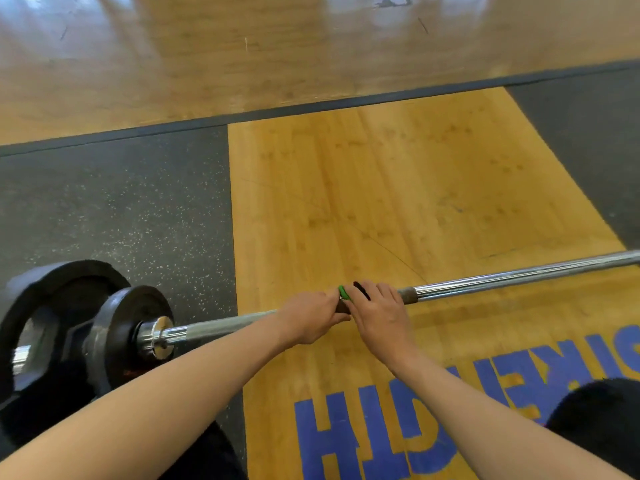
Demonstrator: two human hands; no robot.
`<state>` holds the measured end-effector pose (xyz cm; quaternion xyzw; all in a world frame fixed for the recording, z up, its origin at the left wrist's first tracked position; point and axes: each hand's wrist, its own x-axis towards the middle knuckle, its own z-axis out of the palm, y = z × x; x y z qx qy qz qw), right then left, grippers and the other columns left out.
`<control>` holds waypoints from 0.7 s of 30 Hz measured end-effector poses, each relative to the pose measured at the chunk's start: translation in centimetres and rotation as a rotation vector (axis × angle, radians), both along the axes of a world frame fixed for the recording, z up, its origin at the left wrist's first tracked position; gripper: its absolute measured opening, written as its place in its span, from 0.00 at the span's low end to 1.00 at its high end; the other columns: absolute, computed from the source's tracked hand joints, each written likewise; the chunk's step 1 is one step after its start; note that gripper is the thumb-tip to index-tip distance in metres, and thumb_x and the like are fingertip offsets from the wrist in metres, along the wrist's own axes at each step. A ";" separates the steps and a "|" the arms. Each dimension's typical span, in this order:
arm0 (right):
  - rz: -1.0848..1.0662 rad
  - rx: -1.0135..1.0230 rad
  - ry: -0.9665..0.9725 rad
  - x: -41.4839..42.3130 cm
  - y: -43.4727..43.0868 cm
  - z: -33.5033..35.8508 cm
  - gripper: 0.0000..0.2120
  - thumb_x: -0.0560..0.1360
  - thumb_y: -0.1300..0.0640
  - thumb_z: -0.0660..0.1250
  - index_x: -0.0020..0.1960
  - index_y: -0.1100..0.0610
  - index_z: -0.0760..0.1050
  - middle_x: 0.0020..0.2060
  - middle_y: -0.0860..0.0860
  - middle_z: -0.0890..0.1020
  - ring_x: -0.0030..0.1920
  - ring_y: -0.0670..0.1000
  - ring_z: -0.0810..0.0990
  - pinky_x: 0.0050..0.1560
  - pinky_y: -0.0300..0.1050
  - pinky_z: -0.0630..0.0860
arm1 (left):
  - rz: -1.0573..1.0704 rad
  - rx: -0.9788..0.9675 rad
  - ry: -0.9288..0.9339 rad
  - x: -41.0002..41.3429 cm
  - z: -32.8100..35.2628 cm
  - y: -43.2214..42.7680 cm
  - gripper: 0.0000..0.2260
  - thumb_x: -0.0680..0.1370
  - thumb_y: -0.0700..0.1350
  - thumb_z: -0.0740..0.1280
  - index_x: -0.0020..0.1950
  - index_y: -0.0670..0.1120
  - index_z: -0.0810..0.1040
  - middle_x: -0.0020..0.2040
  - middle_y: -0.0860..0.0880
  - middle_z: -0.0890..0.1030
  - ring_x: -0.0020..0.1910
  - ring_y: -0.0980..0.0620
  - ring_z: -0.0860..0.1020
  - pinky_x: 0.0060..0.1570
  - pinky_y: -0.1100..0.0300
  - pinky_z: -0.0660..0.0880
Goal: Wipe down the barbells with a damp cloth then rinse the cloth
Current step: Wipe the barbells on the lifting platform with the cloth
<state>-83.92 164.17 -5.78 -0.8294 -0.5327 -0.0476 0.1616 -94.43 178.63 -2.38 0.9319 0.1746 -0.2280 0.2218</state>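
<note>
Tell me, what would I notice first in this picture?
A long shiny barbell stretches across the picture over the wooden platform. The left hand and right hand grip it side by side in the middle, with a small green and black thing peeking out by them. Black weight plates sit on its left end, and big blue letters are painted on the wood at the bottom.

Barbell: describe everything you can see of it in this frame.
The barbell is a shiny chrome bar running slantwise, from lower left to the right edge, over a wooden platform. Its left end carries two dark round plates over the speckled rubber floor, with a bright collar inside them. A dull dark band shows beside the hands. The left hand and right hand grip the shaft side by side; small green and black bits at the hands cannot be identified.
</note>
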 end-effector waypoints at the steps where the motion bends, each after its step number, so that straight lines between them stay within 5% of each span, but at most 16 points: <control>1: 0.002 -0.019 -0.010 0.2 -0.5 0.2 0.14 0.83 0.49 0.57 0.60 0.50 0.78 0.51 0.50 0.81 0.48 0.55 0.77 0.57 0.51 0.72 | -0.022 0.018 0.005 0.1 0.0 0.0 0.21 0.83 0.62 0.54 0.63 0.46 0.67 0.53 0.44 0.81 0.50 0.41 0.80 0.45 0.48 0.77; 7: -0.116 -0.162 -0.054 3.6 -3.3 1.3 0.15 0.83 0.47 0.55 0.57 0.50 0.80 0.48 0.49 0.82 0.49 0.53 0.80 0.69 0.59 0.69 | -0.155 0.203 0.089 0.5 0.7 -0.6 0.21 0.84 0.62 0.52 0.59 0.45 0.66 0.46 0.43 0.81 0.42 0.41 0.79 0.36 0.53 0.68; 10: -0.202 -0.241 0.045 3.2 -0.1 3.3 0.18 0.80 0.51 0.54 0.41 0.54 0.79 0.35 0.52 0.80 0.39 0.57 0.81 0.55 0.56 0.75 | -0.112 0.139 0.085 0.5 0.6 -0.4 0.20 0.84 0.62 0.53 0.58 0.45 0.66 0.47 0.44 0.80 0.42 0.41 0.77 0.37 0.52 0.68; 13: -0.101 -0.417 0.126 0.7 4.0 3.8 0.15 0.80 0.56 0.57 0.42 0.56 0.80 0.38 0.54 0.83 0.41 0.60 0.82 0.43 0.50 0.67 | -0.033 0.047 0.088 0.4 0.5 -0.3 0.19 0.84 0.60 0.54 0.60 0.44 0.67 0.50 0.43 0.80 0.46 0.41 0.78 0.40 0.50 0.71; 16: -0.022 -0.232 0.147 -0.7 3.4 2.3 0.11 0.79 0.55 0.61 0.40 0.54 0.77 0.34 0.51 0.80 0.36 0.58 0.80 0.40 0.49 0.66 | -0.024 0.082 0.082 0.2 0.7 -0.6 0.21 0.85 0.59 0.52 0.64 0.43 0.68 0.55 0.43 0.81 0.50 0.41 0.79 0.47 0.47 0.76; 18: 0.050 -0.084 0.053 -0.1 0.6 0.7 0.08 0.81 0.52 0.61 0.51 0.51 0.79 0.43 0.49 0.81 0.43 0.54 0.79 0.52 0.51 0.74 | -0.035 0.141 0.092 0.2 0.9 -0.9 0.22 0.85 0.61 0.52 0.64 0.43 0.68 0.55 0.44 0.80 0.51 0.41 0.79 0.46 0.48 0.75; 21: 0.167 -0.071 -0.027 3.2 -3.2 0.1 0.13 0.82 0.53 0.60 0.65 0.50 0.76 0.56 0.49 0.80 0.53 0.53 0.77 0.67 0.57 0.71 | -0.055 0.223 0.145 0.5 1.1 -1.3 0.23 0.84 0.62 0.52 0.64 0.43 0.67 0.56 0.43 0.79 0.53 0.40 0.78 0.47 0.49 0.72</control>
